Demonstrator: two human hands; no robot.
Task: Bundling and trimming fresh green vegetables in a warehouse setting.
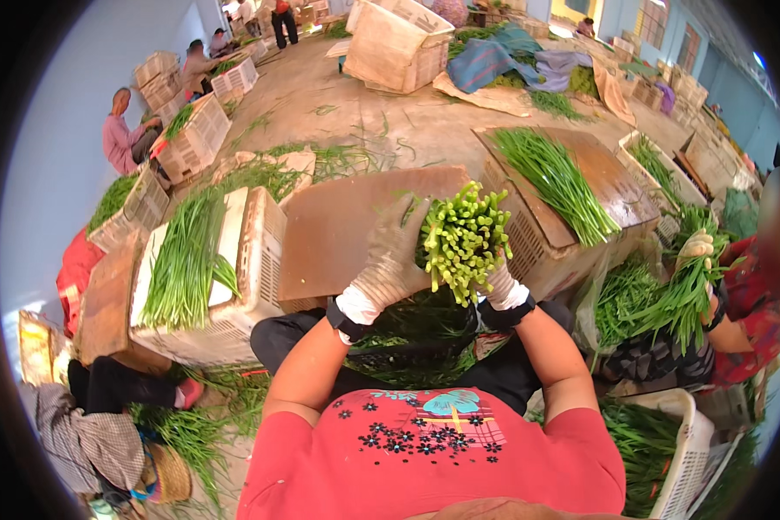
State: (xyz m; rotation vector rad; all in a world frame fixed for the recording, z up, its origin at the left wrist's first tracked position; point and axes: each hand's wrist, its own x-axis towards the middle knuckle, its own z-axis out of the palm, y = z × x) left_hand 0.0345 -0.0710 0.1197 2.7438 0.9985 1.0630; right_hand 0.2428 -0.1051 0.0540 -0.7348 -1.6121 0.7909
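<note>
Between my gloved hands is a thick bundle of green stalks (467, 244), its cut ends turned up towards me. My left hand (395, 250) presses against the bundle's left side with the fingers spread upward. My right hand (496, 279) is at its lower right, its fingers mostly hidden behind the stalks. Under the hands, between my knees, lies a dark container (422, 348) with green leaves in it. A brown board (357, 221) lies just beyond my hands. Long green stalks (185, 260) rest on a white crate at the left, and more stalks (556, 182) on a wooden board at the right.
A co-worker's gloved hand (695, 250) holds greens close at my right. Another person (91, 429) sits low at the left. A white crate of greens (686, 448) stands at the lower right. Farther off are stacked crates (396, 52), seated people and loose leaves on the floor.
</note>
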